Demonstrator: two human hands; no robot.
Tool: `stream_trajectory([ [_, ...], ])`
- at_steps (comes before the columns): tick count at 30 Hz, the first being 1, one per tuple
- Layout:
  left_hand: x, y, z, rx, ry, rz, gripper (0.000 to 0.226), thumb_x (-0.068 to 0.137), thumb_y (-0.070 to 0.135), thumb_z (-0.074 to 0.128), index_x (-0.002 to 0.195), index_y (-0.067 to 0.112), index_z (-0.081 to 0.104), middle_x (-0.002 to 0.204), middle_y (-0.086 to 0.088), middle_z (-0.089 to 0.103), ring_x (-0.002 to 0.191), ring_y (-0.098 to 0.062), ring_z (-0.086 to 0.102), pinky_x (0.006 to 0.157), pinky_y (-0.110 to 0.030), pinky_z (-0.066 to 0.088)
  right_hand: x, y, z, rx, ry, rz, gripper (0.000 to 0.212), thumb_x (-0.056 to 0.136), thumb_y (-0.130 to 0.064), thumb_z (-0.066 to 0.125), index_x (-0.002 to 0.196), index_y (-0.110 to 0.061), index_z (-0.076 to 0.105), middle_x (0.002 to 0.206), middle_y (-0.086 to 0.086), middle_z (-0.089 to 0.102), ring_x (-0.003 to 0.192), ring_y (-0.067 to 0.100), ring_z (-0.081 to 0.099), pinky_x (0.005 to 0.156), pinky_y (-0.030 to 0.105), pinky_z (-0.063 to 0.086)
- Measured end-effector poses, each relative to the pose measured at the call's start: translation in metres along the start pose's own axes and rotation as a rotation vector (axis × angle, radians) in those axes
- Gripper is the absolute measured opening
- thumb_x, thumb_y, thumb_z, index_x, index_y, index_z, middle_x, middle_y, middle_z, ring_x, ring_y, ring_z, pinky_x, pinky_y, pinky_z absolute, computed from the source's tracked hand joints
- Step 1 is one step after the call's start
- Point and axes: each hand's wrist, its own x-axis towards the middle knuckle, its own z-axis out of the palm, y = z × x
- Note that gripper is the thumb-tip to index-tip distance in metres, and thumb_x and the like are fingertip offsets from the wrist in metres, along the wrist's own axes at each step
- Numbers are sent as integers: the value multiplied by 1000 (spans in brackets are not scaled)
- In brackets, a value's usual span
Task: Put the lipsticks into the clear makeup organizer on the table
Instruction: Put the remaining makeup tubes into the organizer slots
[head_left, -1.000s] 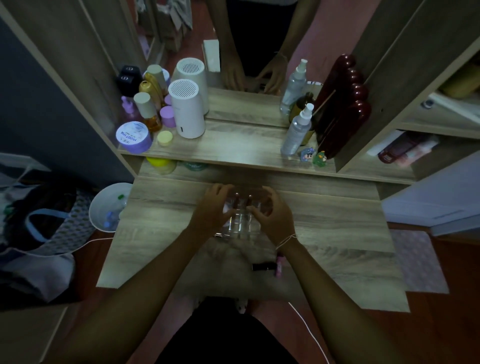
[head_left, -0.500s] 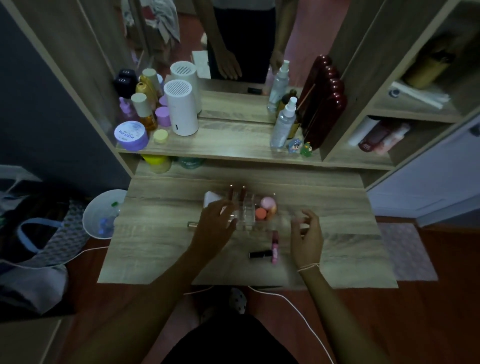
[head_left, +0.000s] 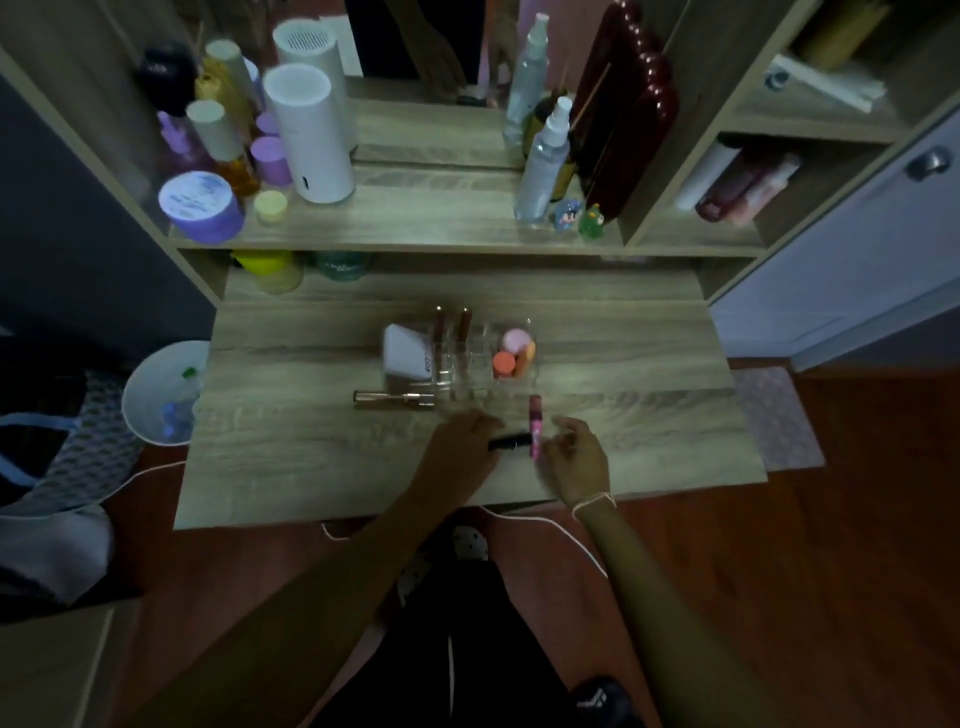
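The clear makeup organizer (head_left: 470, 364) stands mid-table. Two lipsticks (head_left: 451, 323) stand upright in its back slots, a white box (head_left: 405, 354) fills its left side, and pink and orange sponges (head_left: 511, 353) its right. A gold lipstick (head_left: 395, 399) lies on the table in front of its left corner. A black lipstick (head_left: 511, 442) and a pink lipstick (head_left: 535, 423) lie crossed near the front. My left hand (head_left: 462, 449) has bent fingers at the black lipstick's left end. My right hand (head_left: 576, 460) has spread fingers beside the pink lipstick's lower end.
A raised shelf (head_left: 415, 228) behind the table carries a white cylinder (head_left: 309, 135), jars, bottles and a spray bottle (head_left: 543, 161). A white bin (head_left: 161, 395) sits by the table's left edge. A white cable (head_left: 550, 530) hangs below the front edge.
Both hands left the organizer and drew back toward me, down to the black and pink lipsticks. The organizer and its contents are uncovered now. The camera view has shifted.
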Motion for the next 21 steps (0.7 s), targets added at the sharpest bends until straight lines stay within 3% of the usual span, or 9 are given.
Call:
stream_trajectory([
  [3, 10, 7, 11, 17, -32, -22, 39, 87, 21, 59, 124, 9, 53, 124, -14, 57, 115, -30, 51, 98, -39, 41, 14, -4, 3, -69, -18, -13, 30, 86, -23, 65, 113, -10, 59, 97, 14, 68, 91, 29, 63, 70, 25, 39],
  [6, 20, 7, 23, 45, -56, -48, 41, 86, 20, 60, 125, 10, 52, 123, -15, 56, 114, -31, 51, 96, -41, 41, 28, -8, 8, -132, -31, -23, 24, 84, -21, 65, 105, -11, 60, 98, 15, 66, 92, 31, 60, 71, 26, 37],
  [9, 24, 6, 32, 94, -87, -32, 38, 85, 21, 59, 121, 11, 54, 118, -14, 56, 110, -31, 51, 92, -41, 40, 36, -9, 13, -157, -21, -37, 22, 81, -21, 65, 99, -10, 61, 101, 16, 64, 97, 32, 58, 78, 35, 44],
  [12, 26, 3, 36, 82, -89, -47, 38, 86, 19, 58, 122, 10, 55, 117, -16, 57, 110, -33, 51, 93, -41, 38, 37, -8, 21, -228, -11, -97, 18, 81, -15, 64, 97, -7, 61, 99, 16, 64, 101, 31, 56, 76, 33, 44],
  [17, 24, -3, 33, 14, -78, -99, 36, 86, 15, 57, 122, 8, 56, 115, -19, 57, 104, -33, 55, 86, -40, 43, 34, -5, 23, -220, 0, -79, 17, 77, -11, 62, 92, -11, 55, 95, 12, 62, 89, 26, 57, 68, 27, 38],
  [21, 16, -8, 26, -100, -47, -183, 35, 87, 17, 57, 120, 6, 56, 115, -19, 57, 102, -34, 56, 83, -40, 45, 28, -9, 19, -154, -55, -61, 19, 74, -13, 67, 89, -10, 56, 85, 11, 64, 78, 27, 59, 69, 34, 46],
])
